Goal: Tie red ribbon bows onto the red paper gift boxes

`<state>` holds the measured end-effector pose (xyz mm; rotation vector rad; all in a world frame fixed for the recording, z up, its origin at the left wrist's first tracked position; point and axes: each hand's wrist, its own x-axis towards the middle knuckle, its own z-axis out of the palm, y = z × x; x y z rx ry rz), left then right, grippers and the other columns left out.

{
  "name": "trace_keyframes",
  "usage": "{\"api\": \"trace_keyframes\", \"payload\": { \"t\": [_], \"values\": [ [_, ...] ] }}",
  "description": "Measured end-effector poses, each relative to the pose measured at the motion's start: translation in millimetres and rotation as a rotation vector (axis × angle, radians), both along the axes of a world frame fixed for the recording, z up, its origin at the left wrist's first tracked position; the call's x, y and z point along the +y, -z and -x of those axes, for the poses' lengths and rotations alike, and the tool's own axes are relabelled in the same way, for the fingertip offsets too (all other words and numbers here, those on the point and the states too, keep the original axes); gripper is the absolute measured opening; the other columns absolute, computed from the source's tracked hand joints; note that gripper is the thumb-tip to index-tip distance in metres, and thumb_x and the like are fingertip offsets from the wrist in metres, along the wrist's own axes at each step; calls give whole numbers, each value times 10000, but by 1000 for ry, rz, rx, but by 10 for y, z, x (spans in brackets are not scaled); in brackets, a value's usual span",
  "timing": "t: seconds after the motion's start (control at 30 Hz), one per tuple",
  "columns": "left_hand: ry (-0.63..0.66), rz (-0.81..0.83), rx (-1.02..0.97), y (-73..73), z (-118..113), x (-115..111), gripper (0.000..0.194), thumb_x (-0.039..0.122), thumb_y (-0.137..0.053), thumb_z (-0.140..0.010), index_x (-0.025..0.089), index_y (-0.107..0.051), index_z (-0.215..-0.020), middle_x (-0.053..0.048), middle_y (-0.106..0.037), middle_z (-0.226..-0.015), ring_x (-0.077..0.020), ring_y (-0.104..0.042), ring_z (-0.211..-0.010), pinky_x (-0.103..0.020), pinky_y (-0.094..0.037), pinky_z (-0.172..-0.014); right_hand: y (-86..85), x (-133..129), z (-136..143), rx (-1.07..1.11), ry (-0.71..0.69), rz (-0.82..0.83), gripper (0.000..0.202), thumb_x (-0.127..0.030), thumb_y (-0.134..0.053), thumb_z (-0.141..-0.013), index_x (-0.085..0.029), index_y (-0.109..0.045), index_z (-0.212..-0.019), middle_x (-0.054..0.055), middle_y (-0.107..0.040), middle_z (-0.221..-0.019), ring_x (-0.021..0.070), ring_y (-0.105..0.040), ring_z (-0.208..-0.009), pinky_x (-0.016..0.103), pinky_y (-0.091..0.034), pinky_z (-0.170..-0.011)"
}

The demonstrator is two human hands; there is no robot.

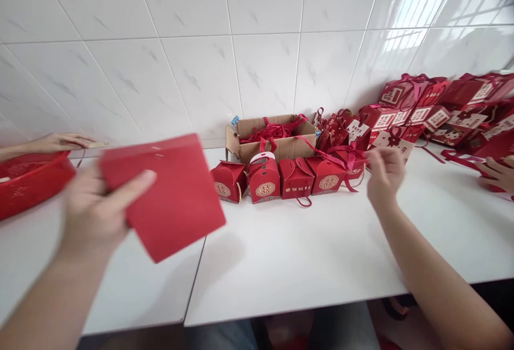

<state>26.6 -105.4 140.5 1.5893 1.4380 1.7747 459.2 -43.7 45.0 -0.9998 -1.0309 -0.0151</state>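
My left hand (pixel 98 205), slightly blurred, is closed on a flat red paper piece (pixel 180 195) with its thumb across the face. Two small slits show near the paper's upper edge. To the right, my right hand (pixel 385 173) is pinched at the end of a dark red ribbon (pixel 335 157), which stretches leftward toward a cardboard box (pixel 287 150) full of tangled ribbons (pixel 273 129). Just left of that hand stands a small red gift box (pixel 349 164). Several more red gift boxes (pixel 295 179), some with gold round emblems, line up before the cardboard box.
Stacked red gift boxes (pixel 417 114) with ribbons fill the back right against the tiled wall (pixel 265 66). Another person's hand (pixel 498 173) is at the right edge. At left, another hand (pixel 66 140) hovers by a red basket (pixel 40 187). A seam divides the white table (pixel 301 264).
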Motion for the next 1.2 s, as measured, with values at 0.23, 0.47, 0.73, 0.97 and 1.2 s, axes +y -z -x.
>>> {"api": "trace_keyframes", "payload": {
  "t": [0.23,0.47,0.73,0.97,1.2],
  "values": [
    [624,232,-188,639,-1068,260,353,315,-762,-695,188,-638,-1001,-71,-697,-1009,-239,-654,-905,-345,-555,-752,-87,-292,1127,-55,-1075,288,663,-434,-692,-771,-337,-339,-1324,63,-620,-1171,224,-617,-1046,393,-536,-846],
    [564,151,-185,933,-1357,313,541,341,-718,-747,253,-468,-1219,-67,-657,-1048,-219,-652,-924,-337,-547,-766,173,-305,1210,82,-961,279,535,-417,-691,-782,-361,-440,-1251,30,-654,-1022,216,-649,-934,392,-568,-799],
    [463,55,86,980,-1254,317,223,390,-647,-801,220,-618,-942,-45,-630,-977,-213,-618,-942,-318,-511,-814,213,-331,1192,9,-838,323,226,-422,-697,-771,-259,-615,-904,36,-662,-961,201,-631,-874,346,-546,-723],
    [512,104,-149,957,-1278,257,452,348,-723,-743,257,-509,-1131,-46,-660,-998,-199,-649,-902,-307,-541,-753,200,-378,1200,10,-831,309,233,-387,-717,-759,-278,-634,-947,30,-673,-963,196,-637,-853,342,-541,-714],
    [462,174,-89,964,-1252,283,269,412,-719,-734,209,-620,-881,-25,-664,-825,-175,-634,-749,-273,-511,-634,186,-355,1187,-29,-820,319,172,-376,-709,-771,-252,-645,-871,35,-653,-919,186,-621,-836,326,-517,-697]
  ]
}}
